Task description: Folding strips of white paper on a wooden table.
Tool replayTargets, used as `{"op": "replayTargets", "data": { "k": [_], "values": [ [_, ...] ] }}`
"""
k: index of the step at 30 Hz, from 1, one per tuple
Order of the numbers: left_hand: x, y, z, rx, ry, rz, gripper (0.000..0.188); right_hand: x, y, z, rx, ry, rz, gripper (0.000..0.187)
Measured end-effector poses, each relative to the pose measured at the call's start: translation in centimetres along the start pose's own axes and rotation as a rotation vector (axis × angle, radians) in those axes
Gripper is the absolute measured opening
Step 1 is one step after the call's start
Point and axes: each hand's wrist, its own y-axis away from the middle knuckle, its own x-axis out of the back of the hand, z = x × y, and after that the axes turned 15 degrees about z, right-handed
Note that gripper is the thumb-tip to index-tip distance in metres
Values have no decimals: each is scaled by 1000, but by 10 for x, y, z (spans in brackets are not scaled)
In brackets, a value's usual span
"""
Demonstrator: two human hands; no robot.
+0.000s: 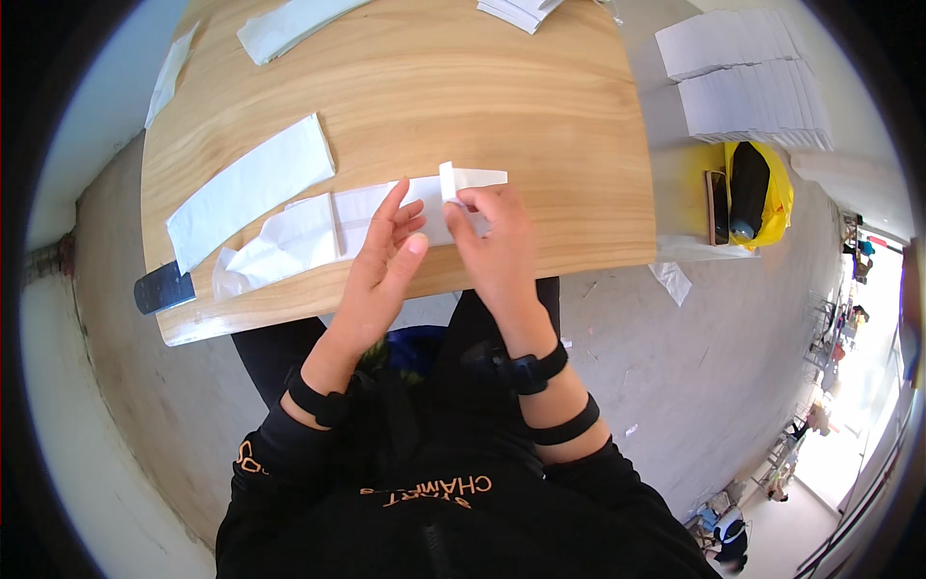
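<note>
Beneath the loose, released fingers of the left hand (379, 265) lies the strip (357, 206), its flap (447, 180) pinched by the right hand (499, 232).

place: small workshop, trade unclear
work surface: wooden table (502, 96), flat white pieces (253, 191) spread over it
stock: white stacks (743, 101) piled at right
floor: bare grey floor (637, 362), scraps (672, 282) lying about

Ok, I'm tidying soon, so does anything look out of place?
Yes: the dark device juts past the left edge of the table, perhaps precariously, and a plastic scrap lies on the floor like litter.
</note>
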Motion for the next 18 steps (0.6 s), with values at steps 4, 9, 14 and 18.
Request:
{"op": "replayTargets", "data": {
  "k": [4, 9, 14, 18],
  "values": [
    [-1, -5, 6, 26, 122, -58, 60, -10, 5, 3, 31, 40, -26, 11],
    [2, -11, -4, -78, -63, -103, 61, -10, 8, 3, 51, 92, -116, 14],
    [3, -13, -7, -12, -144, -12, 66, 1, 4, 5, 90, -121, -222, 18],
    [2, -13, -1, -7, -150, 15, 66, 18, -10, 25, 70, -99, -104, 19]
  ]
}}
